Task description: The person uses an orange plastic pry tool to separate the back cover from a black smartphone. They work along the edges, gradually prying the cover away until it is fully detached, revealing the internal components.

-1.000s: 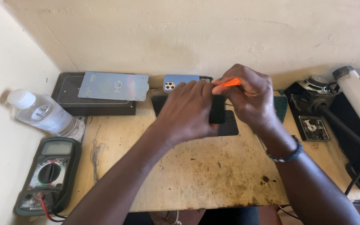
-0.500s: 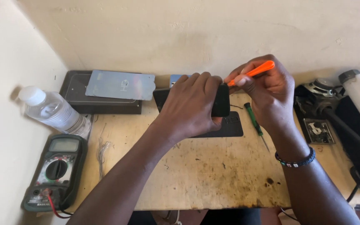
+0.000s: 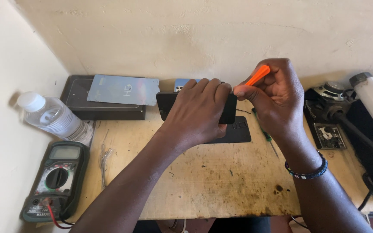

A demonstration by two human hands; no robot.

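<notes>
Since the earlier frame the black phone (image 3: 232, 110) sits higher — left hand (image 3: 199, 112) wrapped around it; right hand (image 3: 275, 97) pinches an orange pry tool (image 3: 257, 74) at centre frame.

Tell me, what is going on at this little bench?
A person is gripping a black phone in the left hand, lifted above the stained wooden table. The right hand pinches an orange pry tool against the phone's edge. A thin screwdriver lies on the table beside a dark mat. A multimeter and a water bottle sit at the left.
</notes>
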